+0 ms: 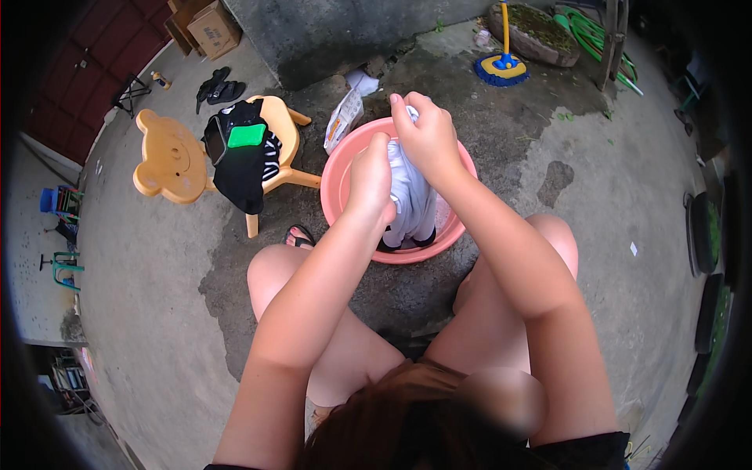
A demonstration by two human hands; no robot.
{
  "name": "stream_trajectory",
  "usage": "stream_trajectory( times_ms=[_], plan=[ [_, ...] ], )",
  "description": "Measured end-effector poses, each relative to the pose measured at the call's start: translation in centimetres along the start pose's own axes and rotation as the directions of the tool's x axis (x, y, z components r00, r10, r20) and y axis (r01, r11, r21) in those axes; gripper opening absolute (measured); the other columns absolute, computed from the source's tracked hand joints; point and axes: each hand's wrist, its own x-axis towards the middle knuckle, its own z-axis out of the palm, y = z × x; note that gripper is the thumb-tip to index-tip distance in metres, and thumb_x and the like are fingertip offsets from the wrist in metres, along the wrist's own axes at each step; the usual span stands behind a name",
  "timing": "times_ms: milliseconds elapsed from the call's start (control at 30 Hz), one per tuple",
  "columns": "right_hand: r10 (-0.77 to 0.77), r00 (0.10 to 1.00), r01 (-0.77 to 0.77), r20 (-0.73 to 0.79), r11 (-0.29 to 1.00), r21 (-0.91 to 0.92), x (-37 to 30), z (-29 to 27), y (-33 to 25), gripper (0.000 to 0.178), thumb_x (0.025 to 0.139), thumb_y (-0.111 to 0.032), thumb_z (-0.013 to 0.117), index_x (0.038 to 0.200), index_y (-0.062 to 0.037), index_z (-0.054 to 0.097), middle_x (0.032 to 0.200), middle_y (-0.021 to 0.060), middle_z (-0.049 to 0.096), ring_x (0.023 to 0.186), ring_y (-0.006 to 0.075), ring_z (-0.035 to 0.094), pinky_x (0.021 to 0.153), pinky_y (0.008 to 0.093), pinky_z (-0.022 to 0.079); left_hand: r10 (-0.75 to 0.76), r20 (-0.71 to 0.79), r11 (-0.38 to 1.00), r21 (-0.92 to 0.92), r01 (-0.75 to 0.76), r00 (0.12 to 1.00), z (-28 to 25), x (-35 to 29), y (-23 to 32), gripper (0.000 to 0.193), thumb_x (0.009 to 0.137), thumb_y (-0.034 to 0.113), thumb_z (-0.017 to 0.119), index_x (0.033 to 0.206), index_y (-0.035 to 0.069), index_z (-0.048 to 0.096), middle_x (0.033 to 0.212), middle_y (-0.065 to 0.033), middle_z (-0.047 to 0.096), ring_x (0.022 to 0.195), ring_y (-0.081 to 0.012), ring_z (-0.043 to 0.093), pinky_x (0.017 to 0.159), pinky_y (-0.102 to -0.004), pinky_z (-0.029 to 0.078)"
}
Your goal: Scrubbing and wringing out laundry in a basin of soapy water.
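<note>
A pale grey-white wet garment (409,192) with dark trim at its lower end hangs between my hands. Its lower part is down in a pink basin (335,168), where some suds show on the right. My right hand (425,135) is closed on the cloth at the top, with a bit of white showing by the thumb. My left hand (371,178) is lower and nearer me, gripping the garment's left side, its fingertips mostly hidden. Both forearms reach forward between my bent knees.
A yellow bear-shaped child's chair (172,157) stands left, bearing dark clothes (239,180), a green brush-like item (247,135) and a phone-like object. Beyond the basin lies a plastic packet (345,119). A blue-headed mop (501,69) and black slippers (227,90) are farther off. Wet concrete surrounds the basin.
</note>
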Motion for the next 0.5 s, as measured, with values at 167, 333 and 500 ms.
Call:
stream_trajectory(
  times_ms=[167,333,500],
  plan=[
    [-0.172,0.981,0.163,0.093,0.981,0.104,-3.4,1.4,-2.0,0.033,0.088,-0.034,0.056,0.076,-0.0035,0.060,0.058,0.0192,0.059,0.058,0.0382,0.061,0.054,0.0455,0.047,0.098,-0.058,0.994,-0.050,-0.101,0.993,-1.7,1.3,0.3,0.028,0.096,0.029,0.047,0.098,0.004,0.060,0.095,-0.0071,0.062,0.084,-0.0155,0.063,0.070,-0.0320,0.051],
    [-0.048,0.999,0.048,0.009,0.998,0.028,-0.1,0.6,-0.1,0.033,0.088,-0.034,0.056,0.075,-0.0033,0.059,0.059,0.0203,0.059,0.061,0.0401,0.061,0.054,0.0460,0.047,0.061,-0.047,0.998,0.015,-0.060,0.997,-0.5,1.0,-0.2,0.029,0.095,0.029,0.048,0.096,0.003,0.060,0.095,-0.0083,0.062,0.082,-0.0150,0.062,0.067,-0.0323,0.051],
    [-0.187,0.979,0.184,0.079,0.982,0.047,-3.1,1.1,-1.9,0.033,0.088,-0.034,0.057,0.076,-0.0040,0.061,0.059,0.0193,0.060,0.059,0.0380,0.062,0.054,0.0455,0.047,0.115,-0.093,0.992,0.065,-0.110,0.989,-0.9,0.7,0.3,0.033,0.096,0.032,0.047,0.097,0.002,0.060,0.095,-0.0073,0.062,0.083,-0.0148,0.062,0.068,-0.0317,0.050]
  ],
)
